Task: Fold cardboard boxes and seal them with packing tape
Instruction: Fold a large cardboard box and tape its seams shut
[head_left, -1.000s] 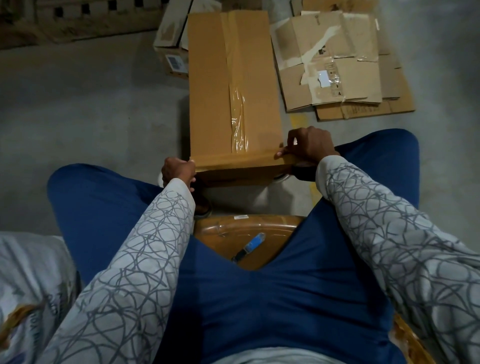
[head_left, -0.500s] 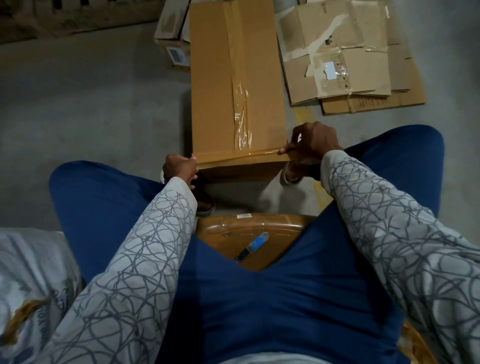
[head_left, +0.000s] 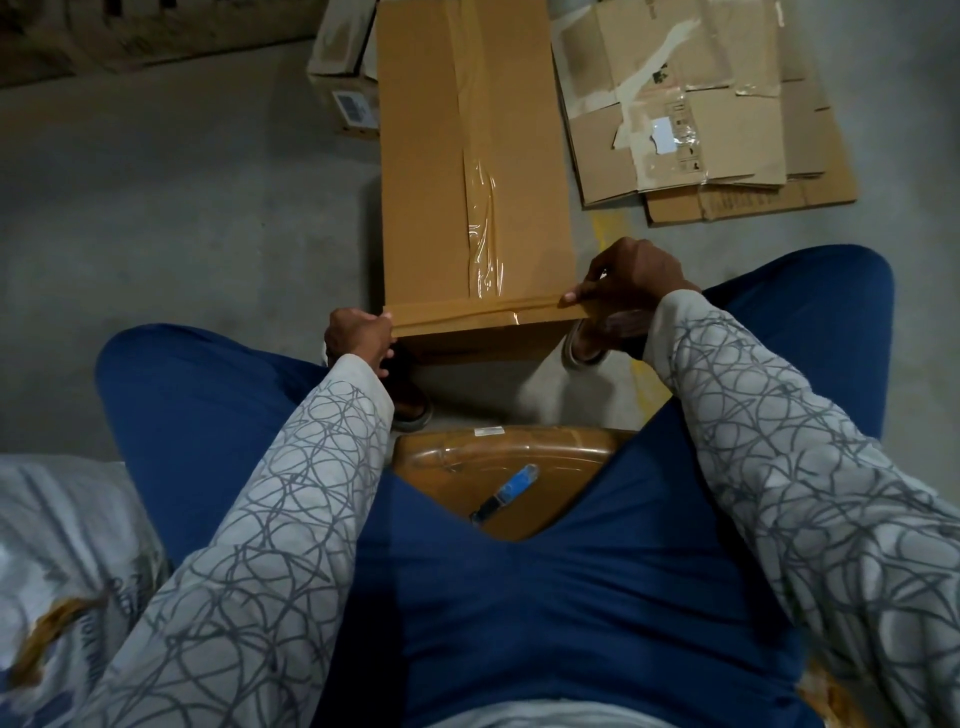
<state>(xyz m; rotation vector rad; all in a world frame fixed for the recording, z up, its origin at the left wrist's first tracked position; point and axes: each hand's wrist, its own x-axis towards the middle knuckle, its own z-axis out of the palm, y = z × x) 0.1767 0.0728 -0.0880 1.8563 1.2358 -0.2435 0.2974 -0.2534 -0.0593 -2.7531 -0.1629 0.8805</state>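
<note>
Head view: the box (head_left: 467, 156) lies on the floor in the upper centre, its long axis running away up the frame. A tape (head_left: 483, 312) strip crosses its near edge from left to right. The left hand (head_left: 358, 338) curls round the near left corner, at the strip's end. The right hand (head_left: 628, 291) pinches the tape at the near right corner, so it is the hand nearer the running end. A cutter (head_left: 506, 491) lies lower centre, well apart, and is probably needed next.
</note>
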